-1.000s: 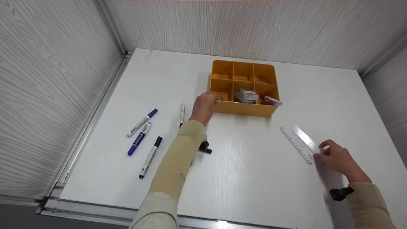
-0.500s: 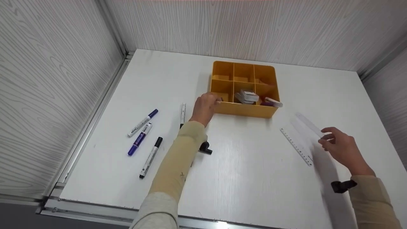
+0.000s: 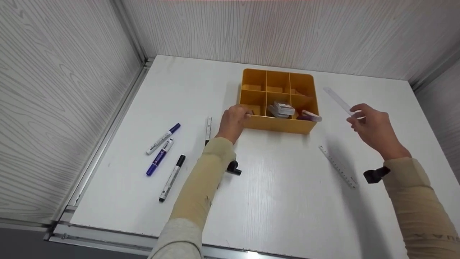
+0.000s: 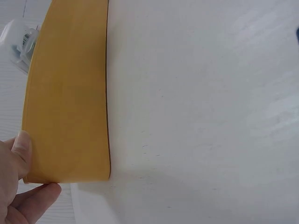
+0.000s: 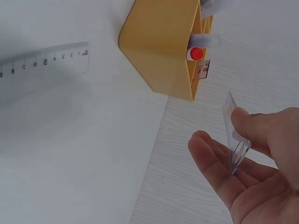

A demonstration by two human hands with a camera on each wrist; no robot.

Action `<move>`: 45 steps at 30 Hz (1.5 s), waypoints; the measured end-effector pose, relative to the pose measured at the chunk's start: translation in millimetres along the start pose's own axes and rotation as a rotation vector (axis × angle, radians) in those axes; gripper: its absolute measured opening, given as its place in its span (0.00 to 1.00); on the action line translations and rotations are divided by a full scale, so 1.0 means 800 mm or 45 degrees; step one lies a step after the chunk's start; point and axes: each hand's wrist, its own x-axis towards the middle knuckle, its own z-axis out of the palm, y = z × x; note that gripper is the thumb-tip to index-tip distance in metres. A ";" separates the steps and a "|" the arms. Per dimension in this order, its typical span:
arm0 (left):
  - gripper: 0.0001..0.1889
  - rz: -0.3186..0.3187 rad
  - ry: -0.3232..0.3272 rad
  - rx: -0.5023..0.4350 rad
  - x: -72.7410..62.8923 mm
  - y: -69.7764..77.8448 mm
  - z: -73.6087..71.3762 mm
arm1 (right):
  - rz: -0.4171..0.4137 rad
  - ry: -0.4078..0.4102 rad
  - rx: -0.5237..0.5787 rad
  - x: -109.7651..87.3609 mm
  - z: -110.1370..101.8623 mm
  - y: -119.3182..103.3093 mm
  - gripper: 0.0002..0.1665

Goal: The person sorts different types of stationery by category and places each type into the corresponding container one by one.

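Observation:
My left hand (image 3: 233,120) grips the near left corner of a yellow divided box (image 3: 276,124); in the left wrist view the thumb (image 4: 22,149) lies on its front wall and the fingers bend round the side. My right hand (image 3: 373,127), raised to the right of the box, pinches a clear ruler (image 3: 337,98) between thumb and fingers, one end pointing up and left. On the table below lies a second clear ruler (image 3: 337,167), its scale readable in the right wrist view. Clear plastic cases (image 3: 282,109) sit in the box's front middle compartment.
Several markers lie left of the box, among them a purple marker (image 3: 160,157) and a black-capped marker (image 3: 172,178). A white marker (image 3: 208,130) lies beside my left wrist. Panelled walls (image 3: 215,32) stand behind and at the sides.
My right hand has lifted the ruler off the table and moved it up and away, towards the box's right side. The left hand stays on the box corner.

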 end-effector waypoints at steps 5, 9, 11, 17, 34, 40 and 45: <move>0.09 0.006 0.006 0.025 0.000 -0.001 0.000 | 0.050 -0.096 -0.004 0.024 0.002 -0.016 0.16; 0.11 0.005 0.006 0.032 -0.001 -0.001 0.000 | 0.085 -0.190 -0.011 0.039 0.006 -0.024 0.17; 0.11 0.011 0.007 0.033 -0.001 -0.001 0.000 | 0.121 -0.241 -0.019 0.046 0.008 -0.028 0.17; 0.12 -0.013 -0.012 0.022 -0.003 0.001 -0.002 | 0.191 -0.361 -0.072 0.068 0.016 -0.040 0.17; 0.09 -0.026 -0.025 0.022 0.000 0.001 0.000 | 0.153 -0.451 -0.181 0.103 0.034 -0.062 0.20; 0.09 -0.012 -0.007 0.019 0.002 0.002 -0.001 | 0.081 -0.453 -0.222 0.111 0.038 -0.065 0.23; 0.09 -0.011 -0.002 0.026 0.001 0.002 0.000 | 0.108 -0.468 -0.224 0.116 0.042 -0.067 0.23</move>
